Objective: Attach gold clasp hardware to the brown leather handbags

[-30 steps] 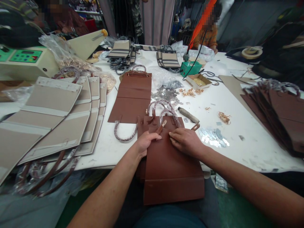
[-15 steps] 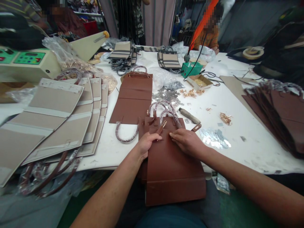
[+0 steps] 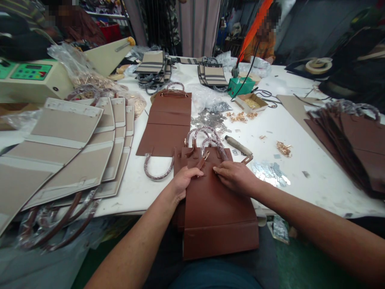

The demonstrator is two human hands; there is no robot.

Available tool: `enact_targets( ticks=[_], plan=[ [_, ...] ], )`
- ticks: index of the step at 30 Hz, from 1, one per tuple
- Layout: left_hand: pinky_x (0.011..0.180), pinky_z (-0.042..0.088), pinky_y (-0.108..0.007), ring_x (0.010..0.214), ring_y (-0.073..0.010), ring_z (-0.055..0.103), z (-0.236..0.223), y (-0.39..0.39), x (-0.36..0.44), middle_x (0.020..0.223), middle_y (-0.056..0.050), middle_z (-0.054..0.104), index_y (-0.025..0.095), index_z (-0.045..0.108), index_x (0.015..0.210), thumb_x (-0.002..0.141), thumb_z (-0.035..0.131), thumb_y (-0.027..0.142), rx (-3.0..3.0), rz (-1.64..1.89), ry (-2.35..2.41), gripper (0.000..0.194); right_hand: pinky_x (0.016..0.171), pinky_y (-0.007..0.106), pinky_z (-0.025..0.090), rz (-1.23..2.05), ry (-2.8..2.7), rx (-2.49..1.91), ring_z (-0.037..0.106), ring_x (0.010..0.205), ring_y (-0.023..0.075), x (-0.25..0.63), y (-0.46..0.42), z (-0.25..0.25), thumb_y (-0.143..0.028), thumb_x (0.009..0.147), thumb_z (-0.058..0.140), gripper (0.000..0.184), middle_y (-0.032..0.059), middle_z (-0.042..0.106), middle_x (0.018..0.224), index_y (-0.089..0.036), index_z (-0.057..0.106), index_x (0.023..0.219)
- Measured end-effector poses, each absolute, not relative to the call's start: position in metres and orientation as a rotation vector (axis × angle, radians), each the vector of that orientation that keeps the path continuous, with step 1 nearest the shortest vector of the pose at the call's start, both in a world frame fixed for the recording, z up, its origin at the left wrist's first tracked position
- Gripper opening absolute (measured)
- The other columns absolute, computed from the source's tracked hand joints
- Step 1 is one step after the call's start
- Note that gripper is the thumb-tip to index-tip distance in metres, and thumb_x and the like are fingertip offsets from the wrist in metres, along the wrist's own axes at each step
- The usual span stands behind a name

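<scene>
A brown leather bag panel (image 3: 216, 212) hangs over the near edge of the white table (image 3: 306, 188) onto my lap. My left hand (image 3: 184, 180) presses on its upper left part, fingers curled with the thumb near a brown strap with a gold clasp (image 3: 203, 159). Beside it, my right hand (image 3: 236, 176) lies flatter on the panel's top edge, fingertips pointing left toward that strap. Wrapped bag handles (image 3: 207, 138) rise just behind both hands.
Beige bag panels (image 3: 75, 148) fan out at left by a cream machine (image 3: 36, 80). Another brown panel (image 3: 167, 124) lies in the middle, a brown stack (image 3: 351, 140) at right. Silver pieces (image 3: 270, 172), gold fittings (image 3: 240, 116) and an awl (image 3: 237, 145) lie scattered. Two people sit at the far side.
Both hands stay on the brown panel; the fingers shift slightly around the strap. The view wobbles a little.
</scene>
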State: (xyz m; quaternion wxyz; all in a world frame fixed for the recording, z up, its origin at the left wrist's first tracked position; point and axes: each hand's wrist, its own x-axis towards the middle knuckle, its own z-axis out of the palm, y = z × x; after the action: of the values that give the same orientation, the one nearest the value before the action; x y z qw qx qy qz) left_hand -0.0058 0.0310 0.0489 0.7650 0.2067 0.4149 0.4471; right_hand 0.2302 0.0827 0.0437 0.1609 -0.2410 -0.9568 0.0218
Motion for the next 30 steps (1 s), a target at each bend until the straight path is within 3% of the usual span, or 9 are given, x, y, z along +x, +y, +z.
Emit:
enact_targets(
  ticks=[6, 13, 17, 21, 30],
  plan=[
    [0.078, 0.059, -0.038, 0.073, -0.0247, 0.073, 0.050, 0.032, -0.005, 0.081, -0.008, 0.078, 0.012, 0.076, 0.102, 0.058, 0.073, 0.014, 0.426, 0.978, 0.924, 0.044, 0.076, 0.032, 0.057, 0.167, -2.646, -0.709, 0.071, 0.092, 0.0213, 0.232, 0.080, 0.041, -0.017, 0.102, 0.051, 0.029, 0.0109, 0.075, 0.110, -0.020, 0.071, 0.122],
    [0.072, 0.056, -0.033, 0.066, -0.0199, 0.069, 0.047, 0.030, -0.005, 0.072, -0.004, 0.074, 0.012, 0.076, 0.094, 0.057, 0.074, 0.016, 0.433, 1.006, 0.934, 0.037, 0.085, 0.036, 0.059, 0.213, -2.652, -0.671, 0.072, 0.100, 0.0227, 0.236, 0.078, 0.041, -0.014, 0.101, 0.050, 0.036, 0.0115, 0.076, 0.115, -0.023, 0.068, 0.131],
    [0.079, 0.058, -0.037, 0.075, -0.0238, 0.073, 0.046, 0.031, -0.006, 0.081, -0.006, 0.078, 0.013, 0.076, 0.098, 0.057, 0.075, 0.015, 0.426, 0.994, 0.919, 0.041, 0.083, 0.036, 0.058, 0.163, -2.644, -0.676, 0.072, 0.093, 0.0224, 0.236, 0.075, 0.036, -0.014, 0.101, 0.050, 0.034, 0.0110, 0.077, 0.107, -0.021, 0.070, 0.127],
    [0.077, 0.058, -0.036, 0.070, -0.0225, 0.071, 0.047, 0.029, -0.006, 0.078, -0.007, 0.077, 0.012, 0.076, 0.099, 0.058, 0.074, 0.014, 0.452, 0.989, 0.901, 0.041, 0.081, 0.034, 0.056, 0.124, -2.633, -0.725, 0.070, 0.090, 0.0217, 0.232, 0.071, 0.034, -0.013, 0.100, 0.052, 0.032, 0.0101, 0.077, 0.106, -0.021, 0.071, 0.125],
    [0.074, 0.056, -0.034, 0.067, -0.0212, 0.070, 0.045, 0.028, -0.010, 0.073, -0.005, 0.076, 0.014, 0.077, 0.089, 0.054, 0.077, 0.016, 0.382, 1.002, 0.908, 0.035, 0.073, 0.033, 0.057, 0.439, -2.456, -0.895, 0.072, 0.081, 0.0210, 0.226, 0.065, 0.056, -0.029, 0.099, 0.061, 0.017, 0.0043, 0.076, 0.092, -0.029, 0.078, 0.104]
  ],
)
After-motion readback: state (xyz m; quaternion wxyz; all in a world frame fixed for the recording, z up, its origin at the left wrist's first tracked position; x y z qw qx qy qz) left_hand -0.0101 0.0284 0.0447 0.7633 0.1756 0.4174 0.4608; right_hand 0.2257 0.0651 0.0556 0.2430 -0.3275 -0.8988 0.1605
